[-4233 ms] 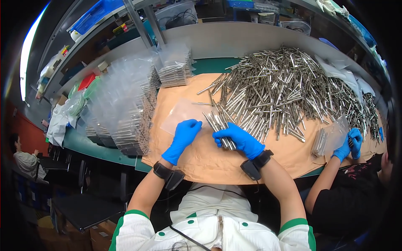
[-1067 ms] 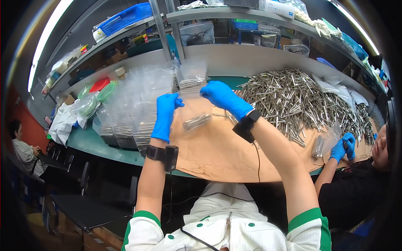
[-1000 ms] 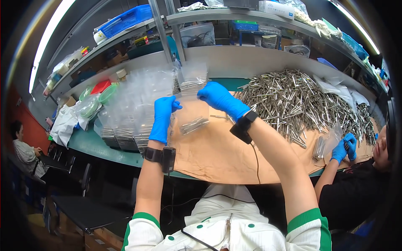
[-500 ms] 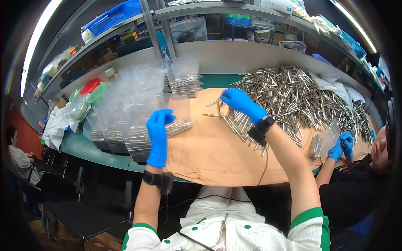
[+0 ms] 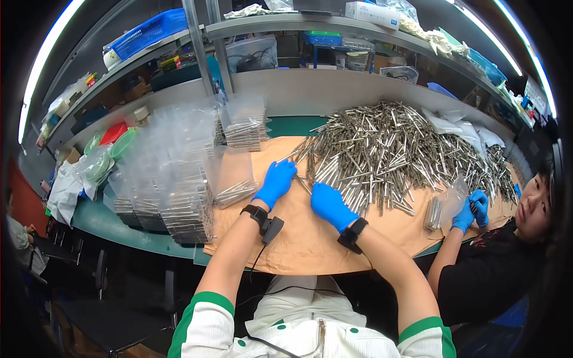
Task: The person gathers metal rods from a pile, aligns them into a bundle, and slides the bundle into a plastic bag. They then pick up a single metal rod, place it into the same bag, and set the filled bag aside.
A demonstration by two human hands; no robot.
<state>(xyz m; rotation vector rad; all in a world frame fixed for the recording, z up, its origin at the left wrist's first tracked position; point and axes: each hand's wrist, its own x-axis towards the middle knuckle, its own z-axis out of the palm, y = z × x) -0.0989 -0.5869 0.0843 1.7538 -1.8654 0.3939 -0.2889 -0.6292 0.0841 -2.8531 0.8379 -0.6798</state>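
Observation:
Many thin, shiny metal rods (image 5: 388, 143) lie in a loose heap on brown paper (image 5: 286, 238). At the heap's left edge, my blue-gloved left hand (image 5: 276, 184) is closed, with a rod at its fingertips. My right hand (image 5: 330, 204), gloved in blue too, is just right of it, fingers curled down around the end of a rod that points toward my left hand. The fingertips of both are partly hidden. Left of my left hand lies a clear plastic bag (image 5: 236, 164) with a row of rods in its lower end.
Stacked clear bags of rods (image 5: 185, 209) crowd the green table's (image 5: 95, 209) left side, another stack (image 5: 246, 128) behind. At right a co-worker's gloved hands (image 5: 471, 212) are beside a bagged bundle (image 5: 439, 209). A metal shelf (image 5: 310, 22) spans the back.
My left hand has moved right, from above the bag to the heap's edge. My right hand has come down and nearer to me, beside it. The view has shifted slightly.

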